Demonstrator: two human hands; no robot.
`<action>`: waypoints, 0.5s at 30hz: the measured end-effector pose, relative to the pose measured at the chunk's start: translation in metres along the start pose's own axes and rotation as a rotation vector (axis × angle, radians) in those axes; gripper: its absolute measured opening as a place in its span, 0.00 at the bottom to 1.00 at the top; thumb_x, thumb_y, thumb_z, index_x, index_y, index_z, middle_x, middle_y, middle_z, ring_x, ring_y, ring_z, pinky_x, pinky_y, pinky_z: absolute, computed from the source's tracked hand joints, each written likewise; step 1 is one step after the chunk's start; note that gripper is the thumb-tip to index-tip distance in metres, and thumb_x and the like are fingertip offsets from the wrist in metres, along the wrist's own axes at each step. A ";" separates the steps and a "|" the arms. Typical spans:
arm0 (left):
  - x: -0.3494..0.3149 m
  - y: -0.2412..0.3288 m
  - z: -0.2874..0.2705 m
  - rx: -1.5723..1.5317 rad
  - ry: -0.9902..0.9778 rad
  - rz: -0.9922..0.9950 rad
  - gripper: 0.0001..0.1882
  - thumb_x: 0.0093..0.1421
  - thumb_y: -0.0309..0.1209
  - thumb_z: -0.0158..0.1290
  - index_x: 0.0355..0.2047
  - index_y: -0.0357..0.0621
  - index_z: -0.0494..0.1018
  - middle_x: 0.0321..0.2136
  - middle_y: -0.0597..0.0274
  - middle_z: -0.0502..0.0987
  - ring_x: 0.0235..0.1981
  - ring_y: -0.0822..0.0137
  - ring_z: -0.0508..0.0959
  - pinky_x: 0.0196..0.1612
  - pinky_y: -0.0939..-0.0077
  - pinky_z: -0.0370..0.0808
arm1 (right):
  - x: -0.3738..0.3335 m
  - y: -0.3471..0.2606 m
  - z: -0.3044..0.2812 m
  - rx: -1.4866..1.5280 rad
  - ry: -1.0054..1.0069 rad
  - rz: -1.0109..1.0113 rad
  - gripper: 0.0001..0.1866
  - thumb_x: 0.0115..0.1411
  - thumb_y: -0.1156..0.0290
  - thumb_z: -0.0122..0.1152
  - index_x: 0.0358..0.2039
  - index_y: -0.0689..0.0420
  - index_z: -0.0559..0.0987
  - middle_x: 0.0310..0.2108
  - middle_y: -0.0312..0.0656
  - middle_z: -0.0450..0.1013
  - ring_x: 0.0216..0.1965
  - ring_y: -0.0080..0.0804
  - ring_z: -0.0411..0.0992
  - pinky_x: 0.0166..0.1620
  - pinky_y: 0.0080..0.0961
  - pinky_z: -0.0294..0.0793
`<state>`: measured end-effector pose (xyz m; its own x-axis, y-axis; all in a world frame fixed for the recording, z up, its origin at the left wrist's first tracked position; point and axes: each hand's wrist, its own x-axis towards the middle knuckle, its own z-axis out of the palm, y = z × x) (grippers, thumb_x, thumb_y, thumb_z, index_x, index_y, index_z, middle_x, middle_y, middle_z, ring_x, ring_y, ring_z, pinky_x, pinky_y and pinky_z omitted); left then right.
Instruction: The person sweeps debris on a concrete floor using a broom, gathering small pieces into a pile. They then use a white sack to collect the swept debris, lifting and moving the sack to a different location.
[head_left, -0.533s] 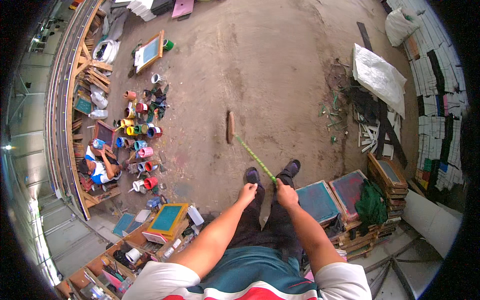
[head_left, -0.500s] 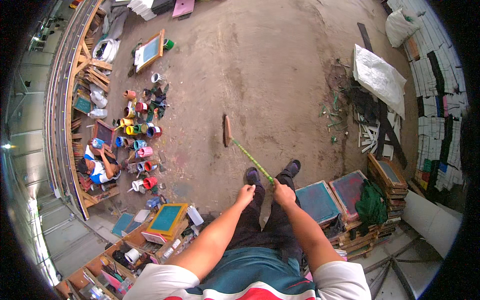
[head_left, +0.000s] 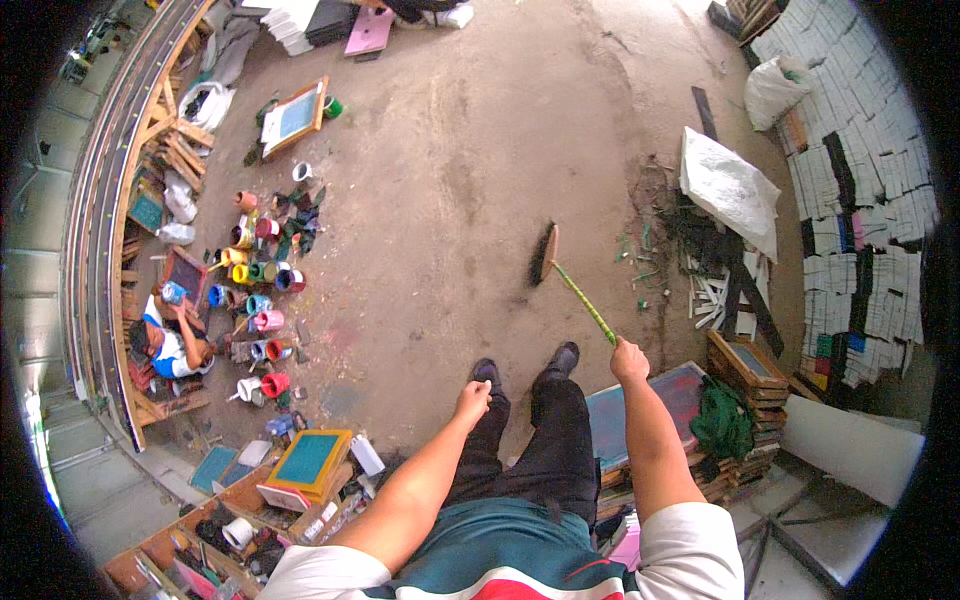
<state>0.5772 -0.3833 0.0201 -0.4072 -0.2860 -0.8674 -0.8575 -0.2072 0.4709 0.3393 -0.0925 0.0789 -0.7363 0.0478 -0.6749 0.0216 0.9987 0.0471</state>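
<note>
Broom (head_left: 552, 252) slants forward, head apparently on the floor (head_left: 420, 300), right hand (head_left: 630, 361) gripping its handle (head_left: 585, 301), left hand (head_left: 472, 405) curled closed around nothing visible; step judged mid-sweep, next stroke calling for steady floor contact.

Paint cans (head_left: 263, 271) in many colours cluster at the left, near another person (head_left: 182, 352) holding a blue-and-white can (head_left: 174, 293). A yellow-framed screen (head_left: 305, 458) sits at the lower left. At the right, a dark green cloth (head_left: 722, 418) lies beside stacked wooden frames (head_left: 745, 385), with a white sack (head_left: 776, 93) near piled white bundles (head_left: 835, 280) above.
</note>
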 end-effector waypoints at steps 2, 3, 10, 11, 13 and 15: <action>-0.004 0.024 0.011 0.017 -0.038 0.010 0.20 0.67 0.45 0.51 0.40 0.37 0.74 0.27 0.61 0.77 0.22 0.70 0.74 0.27 0.73 0.73 | 0.012 0.021 0.010 0.045 0.052 0.044 0.17 0.66 0.64 0.45 0.54 0.44 0.75 0.44 0.51 0.78 0.47 0.52 0.77 0.47 0.48 0.77; -0.004 0.031 0.017 0.015 -0.052 0.019 0.20 0.67 0.45 0.51 0.40 0.37 0.74 0.27 0.61 0.77 0.22 0.70 0.74 0.27 0.73 0.73 | 0.018 0.032 0.014 0.068 0.079 0.063 0.17 0.66 0.64 0.46 0.53 0.44 0.75 0.44 0.51 0.78 0.46 0.52 0.77 0.47 0.48 0.77; 0.011 0.063 0.054 0.037 -0.063 0.019 0.19 0.67 0.44 0.51 0.40 0.37 0.74 0.26 0.60 0.77 0.21 0.70 0.73 0.26 0.74 0.72 | 0.032 0.018 -0.017 0.168 -0.009 -0.038 0.20 0.66 0.59 0.45 0.58 0.38 0.73 0.44 0.53 0.78 0.47 0.53 0.77 0.48 0.50 0.76; 0.012 0.069 0.059 0.051 -0.062 0.015 0.19 0.67 0.44 0.51 0.40 0.37 0.74 0.26 0.60 0.77 0.21 0.70 0.73 0.26 0.74 0.72 | 0.039 0.015 -0.024 0.203 -0.010 -0.055 0.20 0.66 0.60 0.46 0.58 0.37 0.73 0.46 0.50 0.78 0.48 0.52 0.76 0.49 0.48 0.76; 0.022 0.071 0.075 0.061 -0.046 0.035 0.20 0.67 0.44 0.52 0.39 0.36 0.74 0.25 0.60 0.77 0.20 0.70 0.73 0.26 0.73 0.72 | 0.056 0.012 -0.049 0.149 -0.065 -0.037 0.21 0.65 0.61 0.47 0.58 0.34 0.73 0.47 0.48 0.78 0.49 0.50 0.77 0.49 0.46 0.76; 0.033 0.088 0.094 0.143 -0.042 0.009 0.20 0.67 0.44 0.52 0.40 0.36 0.74 0.25 0.60 0.77 0.19 0.70 0.73 0.26 0.72 0.72 | 0.105 0.039 -0.053 0.086 -0.089 -0.023 0.21 0.64 0.62 0.48 0.58 0.34 0.73 0.47 0.47 0.78 0.48 0.49 0.77 0.50 0.45 0.76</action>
<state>0.4586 -0.3228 0.0178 -0.4256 -0.2477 -0.8703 -0.8884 -0.0686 0.4540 0.2268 -0.0492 0.0493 -0.6746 0.0229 -0.7378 0.0667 0.9973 -0.0300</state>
